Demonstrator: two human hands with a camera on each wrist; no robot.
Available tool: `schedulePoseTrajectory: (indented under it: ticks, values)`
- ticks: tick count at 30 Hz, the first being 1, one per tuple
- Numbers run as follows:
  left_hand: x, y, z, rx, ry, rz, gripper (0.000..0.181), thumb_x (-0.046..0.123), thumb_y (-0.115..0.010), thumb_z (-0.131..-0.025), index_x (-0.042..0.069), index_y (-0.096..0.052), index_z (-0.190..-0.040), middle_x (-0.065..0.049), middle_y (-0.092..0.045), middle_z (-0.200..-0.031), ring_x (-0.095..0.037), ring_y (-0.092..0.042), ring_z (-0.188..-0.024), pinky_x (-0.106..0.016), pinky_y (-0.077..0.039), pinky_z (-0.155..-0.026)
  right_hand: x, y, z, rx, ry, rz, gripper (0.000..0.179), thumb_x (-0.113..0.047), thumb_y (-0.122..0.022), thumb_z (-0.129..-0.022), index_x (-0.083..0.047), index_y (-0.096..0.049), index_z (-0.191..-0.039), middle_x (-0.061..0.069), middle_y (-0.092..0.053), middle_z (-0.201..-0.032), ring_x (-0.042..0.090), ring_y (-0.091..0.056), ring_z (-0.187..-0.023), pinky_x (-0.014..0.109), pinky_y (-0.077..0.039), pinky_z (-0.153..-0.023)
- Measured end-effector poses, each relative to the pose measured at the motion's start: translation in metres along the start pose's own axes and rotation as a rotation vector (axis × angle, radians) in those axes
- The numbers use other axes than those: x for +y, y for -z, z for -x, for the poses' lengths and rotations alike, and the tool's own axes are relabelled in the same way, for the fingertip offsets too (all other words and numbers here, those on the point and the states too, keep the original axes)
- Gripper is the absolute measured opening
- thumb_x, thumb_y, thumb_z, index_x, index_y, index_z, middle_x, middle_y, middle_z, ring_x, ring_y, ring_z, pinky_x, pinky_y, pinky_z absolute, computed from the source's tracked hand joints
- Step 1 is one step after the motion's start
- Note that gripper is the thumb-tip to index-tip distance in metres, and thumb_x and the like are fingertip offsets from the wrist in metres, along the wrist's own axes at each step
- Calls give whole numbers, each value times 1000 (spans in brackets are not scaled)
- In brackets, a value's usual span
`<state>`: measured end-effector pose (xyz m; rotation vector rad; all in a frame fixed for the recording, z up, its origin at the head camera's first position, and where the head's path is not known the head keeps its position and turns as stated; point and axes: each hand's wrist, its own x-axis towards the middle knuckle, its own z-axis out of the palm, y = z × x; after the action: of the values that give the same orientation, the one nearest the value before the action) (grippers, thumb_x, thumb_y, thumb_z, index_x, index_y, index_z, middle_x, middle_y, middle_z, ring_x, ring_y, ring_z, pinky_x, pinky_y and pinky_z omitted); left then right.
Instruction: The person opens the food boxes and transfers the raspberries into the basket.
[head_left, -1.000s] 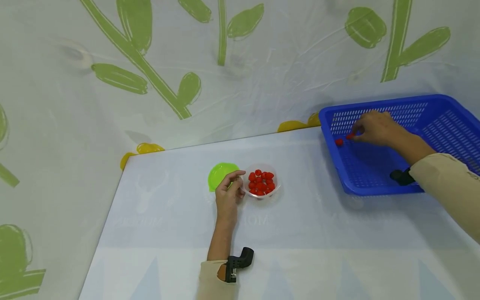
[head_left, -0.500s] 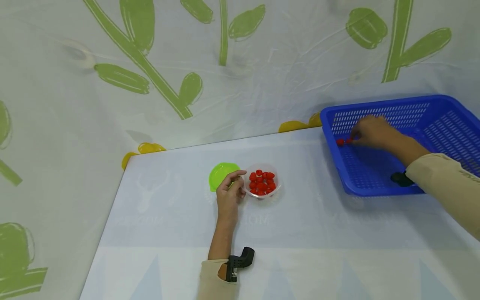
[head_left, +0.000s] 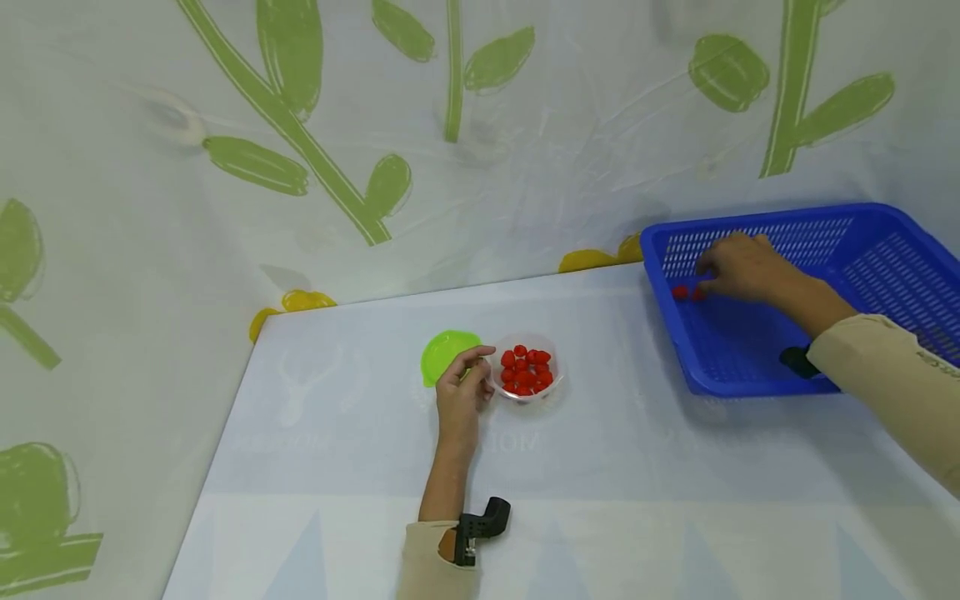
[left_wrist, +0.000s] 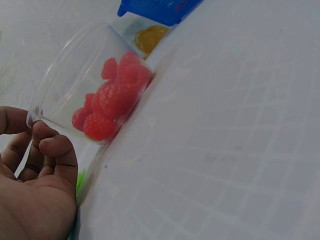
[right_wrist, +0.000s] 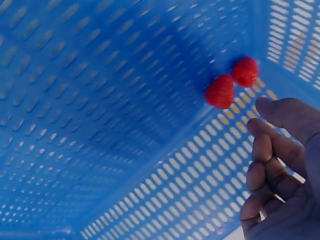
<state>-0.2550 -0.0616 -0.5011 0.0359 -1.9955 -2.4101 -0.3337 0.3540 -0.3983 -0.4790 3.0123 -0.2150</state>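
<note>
My left hand (head_left: 460, 400) pinches the rim of a clear plastic bowl (left_wrist: 59, 95) between thumb and fingers. Several red raspberries (head_left: 525, 371) fill the bowl's bottom, and it stands on the white table. Inside the blue basket (head_left: 678, 343) on the right is my right hand (right_wrist: 282, 165), fingers loosely bent with nothing between them. Two raspberries lie close together on the basket floor: one raspberry (right_wrist: 220, 92) and, toward the corner, another raspberry (right_wrist: 245, 71). In the right wrist view a small gap separates the fingertips from both.
A bright green lid (head_left: 442, 353) lies left of the bowl, partly behind my left hand. The basket has raised, slotted walls. A white wall covering with green leaf prints rises behind the white table (head_left: 600, 450).
The raspberry at my right fingertips has shifted slightly toward me and now lies beside the other, with the fingers off it. My left hand stays on the bowl. The head view has tilted slightly.
</note>
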Motion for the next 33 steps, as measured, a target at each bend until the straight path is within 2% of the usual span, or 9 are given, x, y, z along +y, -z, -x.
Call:
schedulePoseTrajectory:
  ticks: [6,11,16,23,29,33]
  values:
    - [3,2,0,2,-13,-14,25,12,-55,-97,11,-72,-115,-7,-53,-94,-19,-50,-67,-22,-46,-59,-10,12,0,38,22,-8,20,-12,-78,-79,1,-75,-95,15,-69,-89,36,-62,-87,58,-40,-73]
    - [5,5,-1,16,-18,-9,24,12,-56,-97,10,-72,-114,-7,-54,-94,-18,-50,-67,-21,-45,-59,-25,29,3,81,70,17,20,-15,-77,-80,-3,-76,-97,10,-67,-87,32,-63,-84,56,-42,-68]
    - [2,3,0,3,-6,-13,23,14,-57,-97,10,-72,-115,-6,-54,-94,-18,-51,-68,-22,-46,-60,-43,41,16,114,100,37,17,-14,-78,-82,-5,-76,-97,6,-65,-86,31,-60,-83,53,-43,-68]
    - [-1,0,6,18,31,-24,24,12,-56,-98,9,-72,-116,-4,-54,-95,-19,-50,-69,-23,-46,-60,-70,42,30,155,147,-21,17,-14,-80,-83,-7,-77,-98,5,-64,-88,31,-56,-89,53,-40,-72]
    - [0,0,4,2,11,-14,26,13,-54,-99,9,-71,-119,-3,-54,-93,-20,-50,-69,-24,-46,-60,-90,45,36,199,149,-34,18,-14,-79,-84,-9,-77,-101,2,-61,-88,29,-53,-91,50,-36,-75]
    - [-4,1,7,5,9,-30,24,12,-55,-98,10,-72,-115,-4,-53,-90,-19,-50,-69,-22,-46,-61,-103,42,40,243,206,-45,15,-13,-80,-82,-11,-77,-97,-1,-60,-83,25,-52,-84,45,-34,-72]
